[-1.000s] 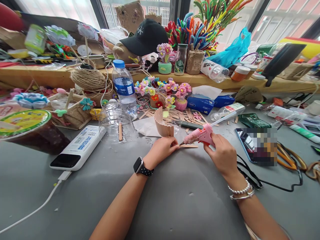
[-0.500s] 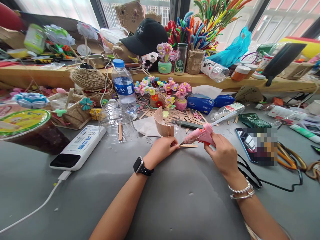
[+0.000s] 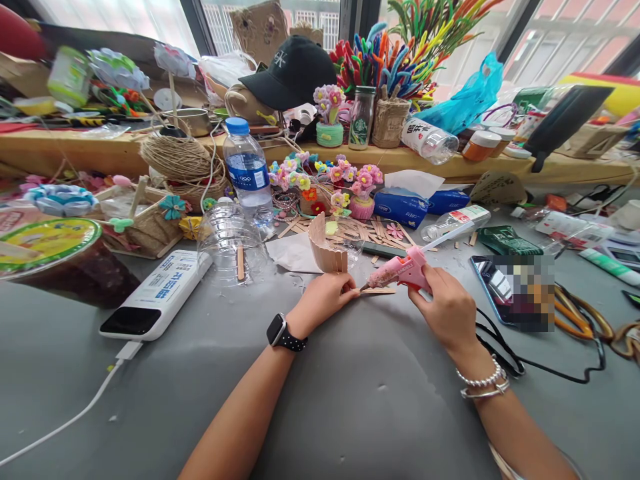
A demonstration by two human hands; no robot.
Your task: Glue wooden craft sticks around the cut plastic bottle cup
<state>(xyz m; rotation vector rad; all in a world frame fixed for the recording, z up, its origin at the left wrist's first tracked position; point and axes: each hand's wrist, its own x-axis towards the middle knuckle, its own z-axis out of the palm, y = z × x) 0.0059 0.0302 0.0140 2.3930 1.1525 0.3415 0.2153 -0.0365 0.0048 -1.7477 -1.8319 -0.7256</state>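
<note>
And here's the wooden stick (image 3: pixel 380 291), lying low under the front of the pink glue gun (image 3: pixel 400 270), which is the landmark for everything else. The left hand (image 3: pixel 327 295) has a narrow pinch on the stick's left end, thumb and fingers drawn together, and the rest pokes out to the right of the fingertips. Right there, the gun's nozzle points down at the stick, close by those fingertips (whether it actually touches is too small to tell). The right hand (image 3: pixel 447 307) is closed around the gun's handle, with a white glue stick (image 3: pixel 447 237) slanting up out of the back.

Just left of the gun and farther off stands a curved wooden piece (image 3: pixel 327 250), with white paper (image 3: pixel 290 253) beside it. Beyond the gun, loose wooden sticks (image 3: pixel 390 233) are scattered, and past them sits the blue tissue pack (image 3: pixel 400 208). Over to the gun's right, on the far side of the right hand, lies a phone (image 3: pixel 493 283) on the grey table (image 3: pixel 330 413). Well to the gun's left, it's a clear plastic container (image 3: pixel 225 240), then a white power bank (image 3: pixel 157 293) with its cable plugged in.
</note>
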